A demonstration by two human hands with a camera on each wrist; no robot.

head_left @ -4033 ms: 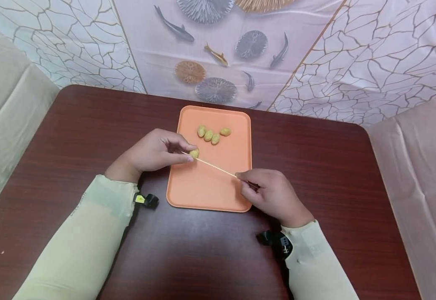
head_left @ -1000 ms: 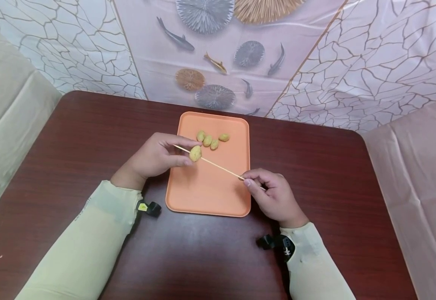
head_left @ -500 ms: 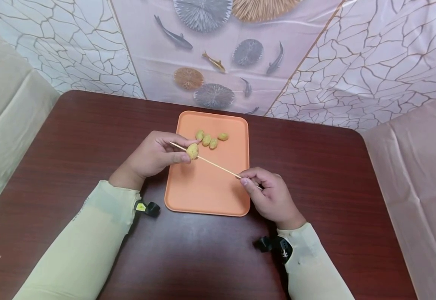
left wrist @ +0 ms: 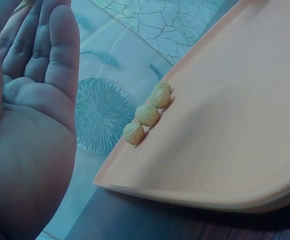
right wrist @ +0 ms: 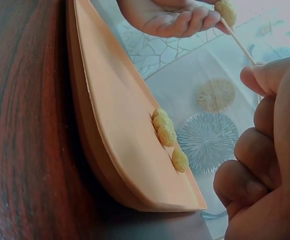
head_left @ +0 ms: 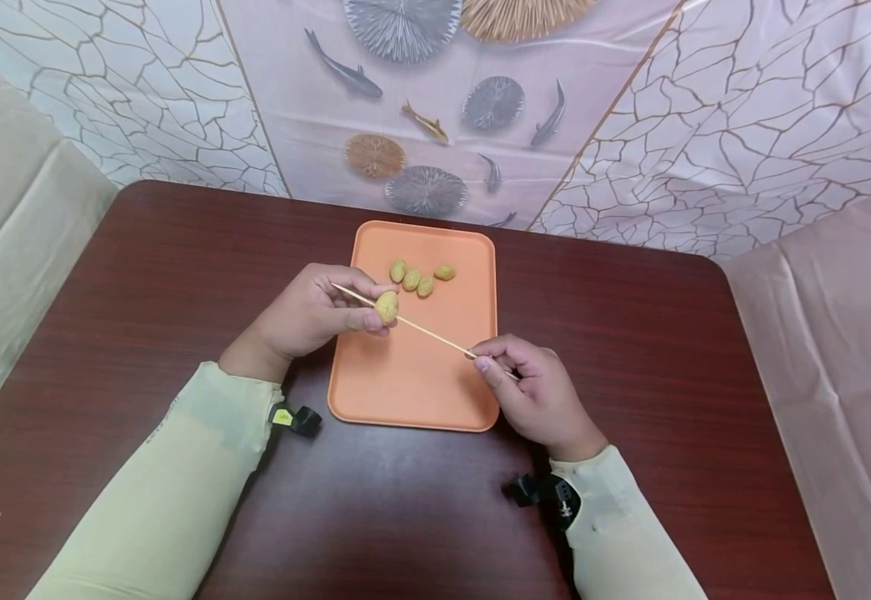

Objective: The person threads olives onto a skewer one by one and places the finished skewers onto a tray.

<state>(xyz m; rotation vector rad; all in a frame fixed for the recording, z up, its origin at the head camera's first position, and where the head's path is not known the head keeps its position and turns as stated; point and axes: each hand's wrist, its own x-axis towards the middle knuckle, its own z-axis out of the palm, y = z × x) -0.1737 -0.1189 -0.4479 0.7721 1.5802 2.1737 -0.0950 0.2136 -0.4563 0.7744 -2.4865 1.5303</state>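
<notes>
In the head view a wooden skewer [head_left: 435, 335] runs through an oval, rough-skinned yellow ball [head_left: 386, 307], its pointed end sticking out past the ball on the left. My left hand [head_left: 307, 312] pinches that ball between thumb and fingers, above the left side of an orange tray [head_left: 405, 379]. Lower on the right, my right hand [head_left: 536, 383] grips the skewer's other end between thumb and forefinger. The right wrist view shows the ball [right wrist: 226, 12] on the skewer [right wrist: 242, 45] from the side. Most of the left fingertips lie out of sight in the left wrist view.
Several similar balls [head_left: 412, 279] lie on the far part of the tray, one [head_left: 445, 272] a little apart on the right. The tray rests on a dark red-brown table [head_left: 630, 350]. Patterned cloth [head_left: 435, 108] hangs behind the table.
Since the earliest frame, more of the skewer's point has come out beyond the ball on the left. Over the last second both hands have shifted slightly left, keeping their holds.
</notes>
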